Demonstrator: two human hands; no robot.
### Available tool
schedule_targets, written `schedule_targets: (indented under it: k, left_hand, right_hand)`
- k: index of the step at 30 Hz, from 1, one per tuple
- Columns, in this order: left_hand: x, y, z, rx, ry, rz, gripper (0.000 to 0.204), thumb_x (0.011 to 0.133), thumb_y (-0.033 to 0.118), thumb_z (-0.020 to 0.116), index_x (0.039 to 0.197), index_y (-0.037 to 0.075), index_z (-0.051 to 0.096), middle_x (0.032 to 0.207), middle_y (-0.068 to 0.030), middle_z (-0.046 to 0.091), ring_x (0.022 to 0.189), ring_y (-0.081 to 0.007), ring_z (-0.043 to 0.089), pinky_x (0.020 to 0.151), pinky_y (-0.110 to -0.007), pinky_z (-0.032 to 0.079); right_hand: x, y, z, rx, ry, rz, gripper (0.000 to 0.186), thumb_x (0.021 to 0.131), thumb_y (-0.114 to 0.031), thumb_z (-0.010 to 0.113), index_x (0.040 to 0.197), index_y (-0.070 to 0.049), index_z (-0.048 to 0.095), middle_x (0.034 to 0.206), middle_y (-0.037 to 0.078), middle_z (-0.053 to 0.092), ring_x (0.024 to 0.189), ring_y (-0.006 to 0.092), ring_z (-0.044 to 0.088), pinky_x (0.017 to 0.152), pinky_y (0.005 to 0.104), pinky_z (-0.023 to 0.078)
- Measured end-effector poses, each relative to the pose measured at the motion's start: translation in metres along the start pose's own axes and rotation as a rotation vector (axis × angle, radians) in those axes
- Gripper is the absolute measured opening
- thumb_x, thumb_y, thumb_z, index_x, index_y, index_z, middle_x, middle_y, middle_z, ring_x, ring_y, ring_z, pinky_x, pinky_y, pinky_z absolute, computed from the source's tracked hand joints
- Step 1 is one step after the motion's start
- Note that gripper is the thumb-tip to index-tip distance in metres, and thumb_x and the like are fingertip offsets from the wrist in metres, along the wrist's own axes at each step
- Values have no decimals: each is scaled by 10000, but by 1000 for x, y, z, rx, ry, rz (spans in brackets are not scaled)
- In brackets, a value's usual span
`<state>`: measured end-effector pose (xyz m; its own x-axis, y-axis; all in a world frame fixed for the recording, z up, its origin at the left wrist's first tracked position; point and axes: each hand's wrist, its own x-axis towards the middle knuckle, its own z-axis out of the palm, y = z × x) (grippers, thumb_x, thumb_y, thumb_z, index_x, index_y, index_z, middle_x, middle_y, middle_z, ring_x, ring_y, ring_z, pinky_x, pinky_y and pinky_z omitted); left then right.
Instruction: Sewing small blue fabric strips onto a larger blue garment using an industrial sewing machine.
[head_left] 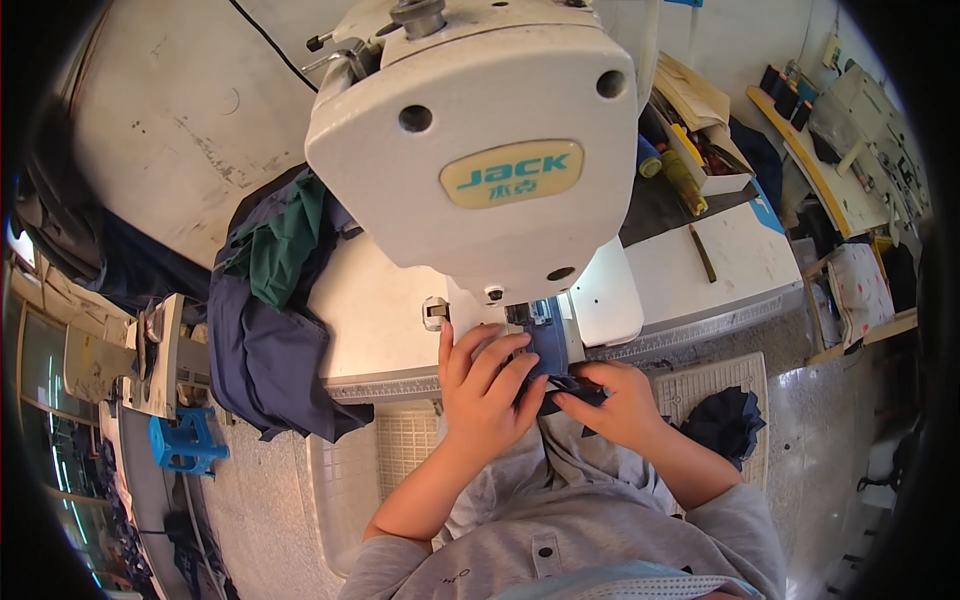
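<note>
A white sewing machine head [480, 100] looms over my hands, with its presser foot [533, 312] above a strip of blue fabric [545, 350]. My left hand [490, 395] lies at the fabric's left, just below the needle area, fingers apart and curved, fingertips on or beside the cloth. My right hand [615, 405] pinches the dark near edge of the fabric at the front of the machine bed, thumb uppermost; what lies under its fingers is partly hidden.
Navy garments [265, 360] and green cloth [280, 245] drape over the table's left side. A box of supplies [715, 150] and a thin stick-like tool [702, 255] sit at right. Below are a blue stool [188, 445] and dark cloth [720, 430]. Another machine [855, 140] stands at far right.
</note>
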<state>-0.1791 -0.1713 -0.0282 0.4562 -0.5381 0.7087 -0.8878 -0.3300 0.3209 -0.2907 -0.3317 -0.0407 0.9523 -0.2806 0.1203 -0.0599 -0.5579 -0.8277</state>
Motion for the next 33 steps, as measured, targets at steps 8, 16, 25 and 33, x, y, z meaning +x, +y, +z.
schedule_targets:
  k: [8, 16, 25, 33]
  left_hand:
    - [2, 4, -4, -9, -30, -18, 259, 684, 113, 771, 917, 111, 659, 1087, -27, 660, 1107, -303, 565, 1138, -550, 224]
    - [15, 5, -10, 68, -93, 3, 266, 689, 86, 776, 927, 113, 661, 1079, -1, 656, 1083, -262, 578, 1123, -542, 260]
    - [19, 4, -3, 65, -49, 1, 232, 714, 54, 747, 922, 95, 652, 1075, -20, 648, 1074, -272, 579, 1088, -508, 318]
    - [19, 0, 1, 2, 1, 31, 247, 699, 21, 739, 924, 81, 656, 1073, -38, 661, 1058, -282, 588, 1035, -493, 381]
  right_hand:
    - [-16, 4, 12, 313, 161, 162, 302, 761, -206, 798, 998, -37, 718, 847, 114, 703, 704, 198, 678, 640, 319, 519]
    - [-14, -58, -29, -431, 313, -67, 210, 725, -128, 753, 920, -82, 690, 817, 59, 607, 644, 294, 647, 552, 356, 493]
    - [11, -46, -23, -629, 611, -440, 372, 600, -102, 777, 966, -122, 719, 903, 4, 574, 568, 146, 567, 510, 276, 460]
    - [5, -23, -16, -520, 602, -445, 438, 550, -106, 800, 981, -161, 740, 963, -7, 608, 536, 123, 531, 494, 267, 444]
